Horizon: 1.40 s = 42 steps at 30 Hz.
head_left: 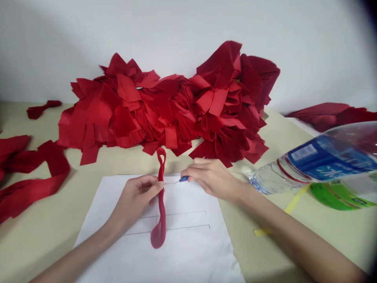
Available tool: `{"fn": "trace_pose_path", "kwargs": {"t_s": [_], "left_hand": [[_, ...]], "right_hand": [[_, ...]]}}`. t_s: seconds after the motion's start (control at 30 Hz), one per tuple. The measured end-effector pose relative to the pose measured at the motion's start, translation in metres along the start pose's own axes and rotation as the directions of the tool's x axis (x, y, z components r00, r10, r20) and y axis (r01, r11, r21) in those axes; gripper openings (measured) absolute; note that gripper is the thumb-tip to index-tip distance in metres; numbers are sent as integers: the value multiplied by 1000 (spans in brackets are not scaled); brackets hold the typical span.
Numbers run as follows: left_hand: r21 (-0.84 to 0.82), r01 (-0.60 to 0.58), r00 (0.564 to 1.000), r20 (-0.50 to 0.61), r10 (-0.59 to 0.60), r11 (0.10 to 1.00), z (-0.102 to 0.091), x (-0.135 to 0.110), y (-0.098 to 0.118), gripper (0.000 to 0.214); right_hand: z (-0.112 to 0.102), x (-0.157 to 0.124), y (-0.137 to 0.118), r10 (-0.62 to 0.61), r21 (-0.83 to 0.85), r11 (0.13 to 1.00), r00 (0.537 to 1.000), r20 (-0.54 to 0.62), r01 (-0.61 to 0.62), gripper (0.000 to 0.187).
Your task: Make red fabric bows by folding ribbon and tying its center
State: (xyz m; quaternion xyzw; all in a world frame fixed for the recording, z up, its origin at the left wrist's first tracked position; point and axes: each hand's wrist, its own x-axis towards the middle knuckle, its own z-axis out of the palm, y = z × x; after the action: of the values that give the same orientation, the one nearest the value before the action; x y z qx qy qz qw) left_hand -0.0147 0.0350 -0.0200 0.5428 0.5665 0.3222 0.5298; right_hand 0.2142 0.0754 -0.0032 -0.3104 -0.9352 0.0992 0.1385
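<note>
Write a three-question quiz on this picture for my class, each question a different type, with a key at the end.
1. Fill the gap: The ____ hand pinches the folded red strip.
2. True or false: The heap of red pieces lies beyond the far edge of the white sheet.
3. Multiple choice: What colour is the small object gripped by the right hand? A: yellow. B: blue. C: green.

Key: 1, left hand; 2, true; 3, B.
</note>
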Motion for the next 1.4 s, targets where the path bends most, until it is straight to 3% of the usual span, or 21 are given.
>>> {"fn": "trace_pose_path", "kwargs": {"t_s": [0.23,0.4,0.47,0.57,0.73,0.87,0.97,1.17,1.4], "left_hand": [[54,16,997,-71,-12,998,0,-4,7,21],[10,42,984,-172,-39,999,-3,0,11,21],[-16,4,989,-150,-6,1000,-2,2,14,21],[-125,-22,1000,-25,19,992,0,2,16,21],[-267,18,990,142,20,964,-3,-2,14,23],[-254,12,982,188,37,967,-2,-2,11,21],[-243,6,979,199,44,970,1,-3,9,21],[-397,72,968,249,32,915,3,-6,10,15],[-422,106,960,281,19,901,2,-8,10,19]], "right_hand": [[1,3,-10,53,148,989,985,-161,-29,24],[-17,1,-11,181,232,968,908,-377,-97,31],[-19,2,-9,188,138,979,930,-316,-151,32],[-12,5,-4,231,-31,971,962,-148,-238,30],[0,8,-1,266,-96,957,961,-78,-272,24],[-4,11,-22,233,156,965,963,-137,-211,24],[-6,14,-43,216,373,913,971,-98,-166,16],[-5,15,-53,360,570,786,926,-111,-237,11],[-6,19,-54,483,722,577,872,76,-382,16]]}}
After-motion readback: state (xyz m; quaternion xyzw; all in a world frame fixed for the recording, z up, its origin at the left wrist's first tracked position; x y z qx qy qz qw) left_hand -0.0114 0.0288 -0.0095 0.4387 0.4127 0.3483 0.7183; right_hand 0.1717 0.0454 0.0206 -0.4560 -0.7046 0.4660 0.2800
